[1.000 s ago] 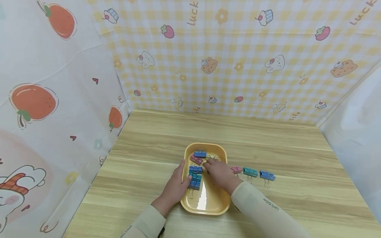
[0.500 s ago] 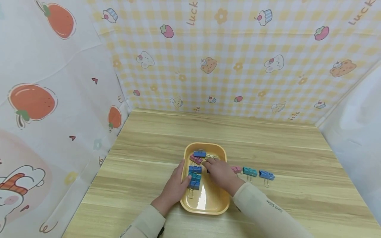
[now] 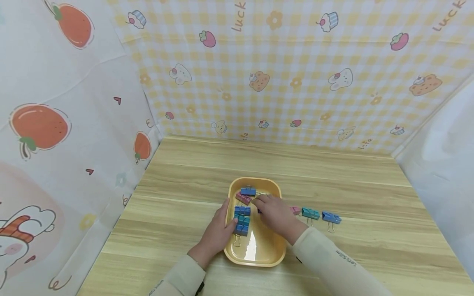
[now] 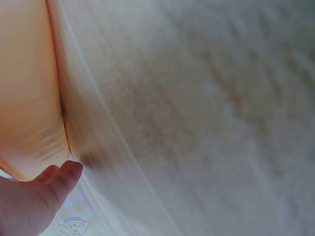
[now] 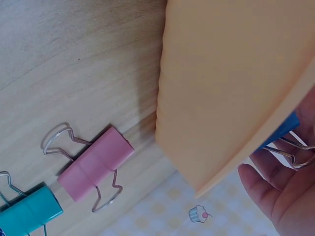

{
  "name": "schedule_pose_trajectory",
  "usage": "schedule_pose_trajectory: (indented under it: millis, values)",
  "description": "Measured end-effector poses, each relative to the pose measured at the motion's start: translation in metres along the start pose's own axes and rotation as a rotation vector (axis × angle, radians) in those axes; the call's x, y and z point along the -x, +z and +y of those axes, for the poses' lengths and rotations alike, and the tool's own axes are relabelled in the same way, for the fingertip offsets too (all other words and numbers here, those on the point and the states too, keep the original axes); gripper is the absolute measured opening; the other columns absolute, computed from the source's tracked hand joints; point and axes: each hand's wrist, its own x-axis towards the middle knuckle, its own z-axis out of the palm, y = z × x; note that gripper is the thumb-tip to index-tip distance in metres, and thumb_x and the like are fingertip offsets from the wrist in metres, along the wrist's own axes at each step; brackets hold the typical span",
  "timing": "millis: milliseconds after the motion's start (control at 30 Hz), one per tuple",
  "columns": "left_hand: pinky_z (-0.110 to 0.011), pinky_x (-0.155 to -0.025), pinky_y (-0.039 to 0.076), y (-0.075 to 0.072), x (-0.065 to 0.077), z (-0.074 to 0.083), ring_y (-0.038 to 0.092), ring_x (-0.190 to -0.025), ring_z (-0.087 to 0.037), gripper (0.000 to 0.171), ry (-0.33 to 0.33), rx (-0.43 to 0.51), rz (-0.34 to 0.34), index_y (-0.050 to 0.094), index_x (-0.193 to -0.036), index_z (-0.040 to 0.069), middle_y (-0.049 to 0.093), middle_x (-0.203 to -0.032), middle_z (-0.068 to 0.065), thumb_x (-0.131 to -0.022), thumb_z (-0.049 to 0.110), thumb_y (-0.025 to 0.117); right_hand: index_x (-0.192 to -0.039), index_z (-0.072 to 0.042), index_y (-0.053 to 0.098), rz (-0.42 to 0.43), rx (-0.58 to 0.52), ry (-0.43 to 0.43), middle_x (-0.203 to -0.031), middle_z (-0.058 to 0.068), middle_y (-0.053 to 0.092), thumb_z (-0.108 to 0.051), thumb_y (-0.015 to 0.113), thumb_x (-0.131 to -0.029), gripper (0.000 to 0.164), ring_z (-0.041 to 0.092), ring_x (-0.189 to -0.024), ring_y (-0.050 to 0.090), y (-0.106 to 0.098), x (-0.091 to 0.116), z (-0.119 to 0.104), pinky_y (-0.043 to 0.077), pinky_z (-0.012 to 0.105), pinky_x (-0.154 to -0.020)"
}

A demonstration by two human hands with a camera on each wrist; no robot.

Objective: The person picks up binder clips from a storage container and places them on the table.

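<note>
My left hand (image 3: 217, 231) grips the left wall of a yellow tray (image 3: 266, 255), thumb over the rim and fingers outside. Inside, along that side, lie a blue binder clip (image 3: 248, 191), a pink one (image 3: 243, 198), and further blue and teal binder clips (image 3: 242, 220) in a column near my thumb. My right hand (image 3: 277, 216) reaches over the right rim. Its curled fingers hold another blue binder clip (image 5: 284, 131), whose wire handle shows in the right wrist view; the tray wall hides part of it. A pale clip (image 3: 261, 193) lies partly hidden behind this hand.
Right of the tray, a pink binder clip (image 5: 96, 163), a teal one (image 3: 310, 213) and a blue one (image 3: 331, 217) lie in a row on the wooden table (image 3: 370, 246). A checked cloth (image 3: 281, 102) hangs behind the table's far edge.
My right wrist and forearm have shifted slightly right, while the fingers stay over the same part of the tray. The hand covers more of the pale clip. My left hand keeps its place.
</note>
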Motion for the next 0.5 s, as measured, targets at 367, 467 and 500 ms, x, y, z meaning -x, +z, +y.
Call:
schedule_pose_trajectory:
  millis: [367,467,500]
  values:
    - [-0.049,-0.099,0.031,-0.001,0.002,0.002,0.035,-0.124,-0.034,0.065,-0.011,0.008,-0.011,0.011,-0.145,0.019,0.029,-0.141,-0.016,-0.092,0.028,0.048,-0.115,-0.012,0.059,0.025,-0.049,0.027,-0.110,0.001,0.058,-0.011,0.065,-0.078,0.037,0.018,-0.098,0.056,-0.009,0.004,0.000,0.047,0.033,-0.085]
    - [-0.049,-0.099,0.031,-0.001,0.002,0.002,0.035,-0.124,-0.034,0.065,-0.012,0.007,-0.010,0.011,-0.145,0.020,0.028,-0.141,-0.016,-0.092,0.028,0.048,-0.115,-0.012,0.059,0.033,-0.069,0.046,-0.111,0.001,0.058,-0.011,0.067,-0.077,0.039,0.018,-0.099,0.056,-0.011,0.007,0.001,0.047,0.034,-0.085]
    - [-0.049,-0.099,0.031,-0.001,0.002,0.002,0.035,-0.124,-0.034,0.065,-0.012,0.007,-0.009,0.011,-0.145,0.020,0.028,-0.141,-0.016,-0.092,0.028,0.048,-0.116,-0.012,0.059,0.033,-0.073,0.055,-0.111,0.001,0.058,-0.011,0.068,-0.076,0.040,0.018,-0.099,0.056,-0.012,0.007,0.001,0.047,0.034,-0.085]
